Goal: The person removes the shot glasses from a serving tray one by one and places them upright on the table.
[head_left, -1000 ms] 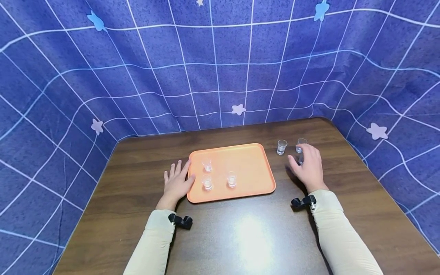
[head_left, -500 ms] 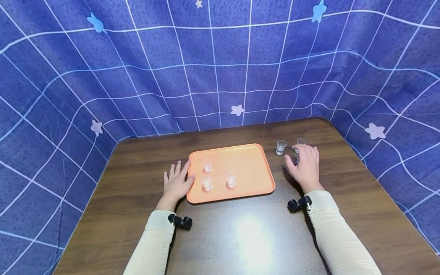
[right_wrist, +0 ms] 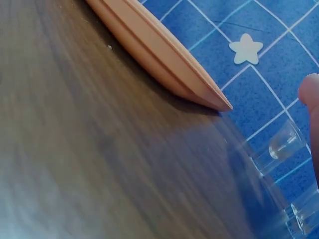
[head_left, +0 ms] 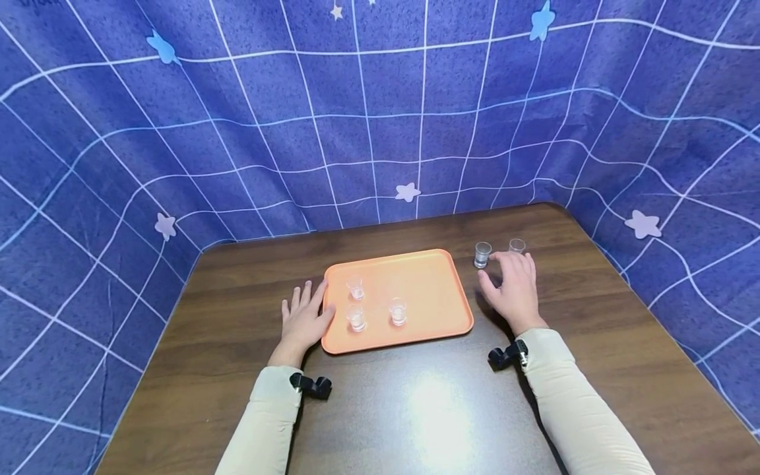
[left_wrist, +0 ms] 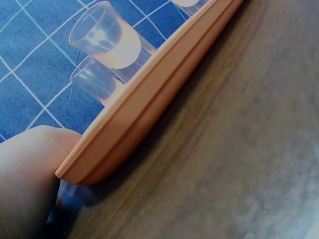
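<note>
An orange tray (head_left: 423, 290) lies on the table with three clear shot glasses on its left part, including a rear glass (head_left: 355, 288), a front-left glass (head_left: 356, 319) and a front-right glass (head_left: 398, 313). My left hand (head_left: 301, 323) rests at its left edge, fingers spread; in the left wrist view the thumb (left_wrist: 37, 149) touches the rim. Right of the tray, my right hand (head_left: 513, 293) has thumb and fingers curled round a shot glass, which the hand now hides. Beyond it stand a shot glass (head_left: 482, 254) and another glass (head_left: 517, 245), partly covered by the fingers.
The brown wooden table (head_left: 380, 409) reaches back to a blue curtain (head_left: 380, 132) with white grid lines and stars. Both wrists wear black camera mounts, such as the right mount (head_left: 505, 357). The tray's raised corner (right_wrist: 219, 102) shows in the right wrist view.
My right hand has moved left, closer to the tray, and the glass seen at its fingers earlier is now hidden. The left hand and the tray stay put; the head view shifts slightly.
</note>
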Available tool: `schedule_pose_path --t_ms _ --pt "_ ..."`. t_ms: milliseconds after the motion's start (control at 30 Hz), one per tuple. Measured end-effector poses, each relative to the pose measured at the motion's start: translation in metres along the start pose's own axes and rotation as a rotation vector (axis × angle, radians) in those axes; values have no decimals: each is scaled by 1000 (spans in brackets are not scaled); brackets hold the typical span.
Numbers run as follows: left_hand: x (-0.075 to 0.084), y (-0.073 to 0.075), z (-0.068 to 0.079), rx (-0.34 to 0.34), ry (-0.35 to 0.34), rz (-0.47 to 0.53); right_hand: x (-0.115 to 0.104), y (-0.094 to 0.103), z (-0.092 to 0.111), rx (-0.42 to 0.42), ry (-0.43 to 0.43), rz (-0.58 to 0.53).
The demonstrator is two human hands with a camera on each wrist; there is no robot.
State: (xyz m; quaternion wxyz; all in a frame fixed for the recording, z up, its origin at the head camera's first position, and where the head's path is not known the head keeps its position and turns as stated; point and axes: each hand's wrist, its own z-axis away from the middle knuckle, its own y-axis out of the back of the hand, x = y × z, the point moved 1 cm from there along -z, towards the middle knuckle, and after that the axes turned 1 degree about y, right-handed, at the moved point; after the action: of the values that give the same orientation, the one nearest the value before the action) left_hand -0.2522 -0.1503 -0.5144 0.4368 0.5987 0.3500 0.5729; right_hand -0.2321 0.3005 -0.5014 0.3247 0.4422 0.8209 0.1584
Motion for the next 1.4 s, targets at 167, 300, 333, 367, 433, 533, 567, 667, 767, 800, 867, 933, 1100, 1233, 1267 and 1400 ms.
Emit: schedule_pose_path --t_ms 167,300,333,367,433,533,567,667,767,800,867,933,1100,1233,1267,1400 --pt "-2 -1 0 1 0 -5 -11 -8 -3 -15 26 -15" --pt "-3 -2 0 1 2 -1 -22 -17 -7 -57 43 -28" --pt "-4 -2 0 1 3 -2 -25 -20 -8 -72 48 -35" --pt "-4 -2 1 1 4 0 -28 -22 -9 -84 54 -44" --pt "-4 -2 1 3 5 0 -34 -29 -10 -105 70 -67" --pt "-4 -2 0 6 4 1 -44 -37 -13 -131 93 -112" --pt "-4 -2 0 6 4 0 -48 -39 -13 -138 97 -126" --pt "-3 -1 0 1 4 -5 -60 -45 -15 -176 79 -154" --pt "-3 -1 0 0 2 -8 -72 -52 -17 -224 53 -170" --pt "-2 -1 0 0 1 -7 -75 -55 -18 -240 44 -173" --pt "-2 -1 0 4 -1 -5 -82 -61 -18 -267 32 -193" --pt "-2 -1 0 7 -5 -4 -88 -67 -17 -295 7 -234" --pt "-1 -1 0 2 -11 -1 -104 -76 -13 -381 -92 -357" --pt "-1 0 0 -3 -8 -1 -116 -82 -13 -439 -131 -407" --pt "0 0 0 -4 -8 0 -118 -83 -13 -450 -138 -418" --pt "0 1 0 -5 -6 4 -127 -89 -16 -491 -147 -459"
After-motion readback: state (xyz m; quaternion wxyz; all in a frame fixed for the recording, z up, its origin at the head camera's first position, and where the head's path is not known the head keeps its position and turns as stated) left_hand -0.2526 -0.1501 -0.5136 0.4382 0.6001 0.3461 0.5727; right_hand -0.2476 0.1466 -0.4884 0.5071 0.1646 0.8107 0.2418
